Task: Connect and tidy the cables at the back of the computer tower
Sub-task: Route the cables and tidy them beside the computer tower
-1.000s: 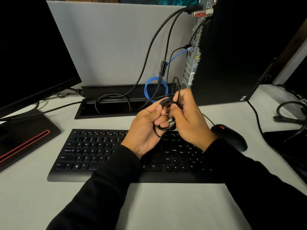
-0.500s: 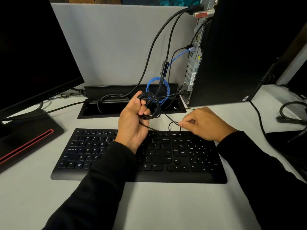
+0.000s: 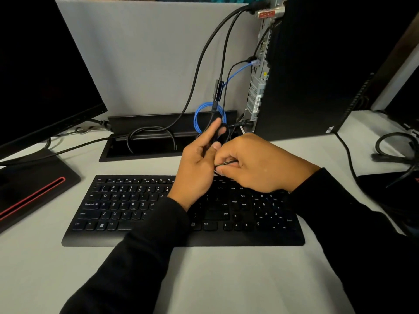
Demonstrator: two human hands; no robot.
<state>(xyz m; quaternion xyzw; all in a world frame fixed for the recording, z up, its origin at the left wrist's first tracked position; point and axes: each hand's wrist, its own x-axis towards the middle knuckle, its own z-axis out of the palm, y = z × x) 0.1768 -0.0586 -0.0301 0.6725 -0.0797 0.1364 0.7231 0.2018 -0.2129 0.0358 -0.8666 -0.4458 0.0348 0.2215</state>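
grey desk [image 3: 215,279] against a grey partition, black flat keyboard [image 3: 140,209] under both wrists, black computer tower [image 3: 317,75] standing at back right with its ports facing left. left hand [image 3: 199,164] holds a coiled thin black cable [image 3: 221,134] just in front of the open black cable tray [image 3: 145,146], index finger out straight, other fingers hidden so exact grip unclear. right hand [image 3: 256,164] pinches the cable's loose run, grip narrow. risks: coil springs open if the left lets go early; a hard tug on the run could strain its plug low on the tower, or snag the blue looped network cable [image 3: 204,114] just behind.
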